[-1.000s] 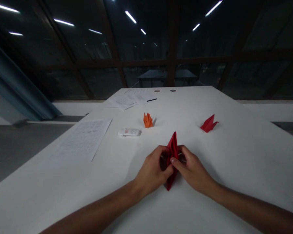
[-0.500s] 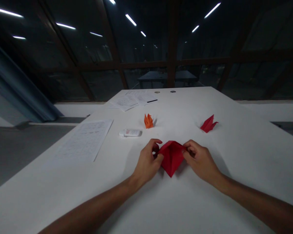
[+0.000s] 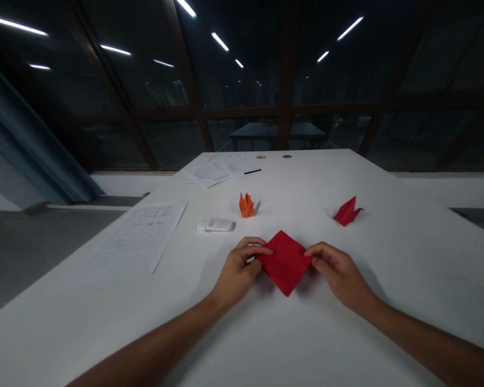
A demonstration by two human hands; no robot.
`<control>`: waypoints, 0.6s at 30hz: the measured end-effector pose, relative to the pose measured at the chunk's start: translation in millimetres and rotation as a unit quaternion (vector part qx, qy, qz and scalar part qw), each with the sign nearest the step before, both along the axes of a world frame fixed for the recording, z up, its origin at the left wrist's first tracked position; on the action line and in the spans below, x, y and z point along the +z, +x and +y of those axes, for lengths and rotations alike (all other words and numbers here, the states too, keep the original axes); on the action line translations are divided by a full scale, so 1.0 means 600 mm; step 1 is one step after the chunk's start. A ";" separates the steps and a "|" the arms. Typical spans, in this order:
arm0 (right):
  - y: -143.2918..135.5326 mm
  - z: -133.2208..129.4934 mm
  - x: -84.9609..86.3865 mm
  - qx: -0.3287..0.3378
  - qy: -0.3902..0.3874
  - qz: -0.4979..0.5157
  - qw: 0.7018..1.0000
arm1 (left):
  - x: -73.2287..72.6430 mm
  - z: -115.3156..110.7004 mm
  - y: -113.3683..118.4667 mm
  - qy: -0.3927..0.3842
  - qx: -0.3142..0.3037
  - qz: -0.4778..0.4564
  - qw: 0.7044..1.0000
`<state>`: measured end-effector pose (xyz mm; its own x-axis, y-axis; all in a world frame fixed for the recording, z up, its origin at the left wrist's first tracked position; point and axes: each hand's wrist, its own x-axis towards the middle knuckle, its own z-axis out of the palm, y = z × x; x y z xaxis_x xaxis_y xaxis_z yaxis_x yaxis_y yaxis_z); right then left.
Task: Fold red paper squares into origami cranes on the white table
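A folded sheet of red origami paper (image 3: 286, 263) lies between my hands as a flat diamond, one corner pointing at me. My left hand (image 3: 240, 269) pinches its left corner, fingers on top and thumb below. At the opposite corner, my right hand (image 3: 336, 269) grips the paper between thumb and fingers. Beyond the paper stands an orange paper crane (image 3: 246, 206). A red paper crane (image 3: 347, 212) rests farther to the right.
The white table (image 3: 403, 258) carries a white bottle-shaped item (image 3: 215, 225) with printing, lying on its side left of the paper. A written sheet (image 3: 139, 236) lies at the left edge. More papers (image 3: 213, 167) and a dark pen-like stick (image 3: 253, 171) are at the back left.
The red paper, cupped open with an inner crease showing, is now a flat diamond. Both hands keep hold of its side corners, with the left fingers now over the top. The view has tilted slightly.
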<state>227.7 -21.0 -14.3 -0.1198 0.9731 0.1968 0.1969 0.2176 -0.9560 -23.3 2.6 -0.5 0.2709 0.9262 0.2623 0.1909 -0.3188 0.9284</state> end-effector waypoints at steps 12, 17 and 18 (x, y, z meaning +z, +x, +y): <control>-0.003 0.006 -0.016 0.014 -0.046 0.076 0.996 | -0.002 0.000 0.008 -0.149 -0.020 -0.105 0.983; -0.005 0.002 -0.009 0.029 -0.045 0.073 0.996 | 0.001 -0.003 0.008 -0.155 -0.021 -0.123 0.980; -0.005 0.002 -0.008 0.032 -0.046 0.066 0.996 | 0.002 -0.002 0.007 -0.150 -0.024 -0.117 0.981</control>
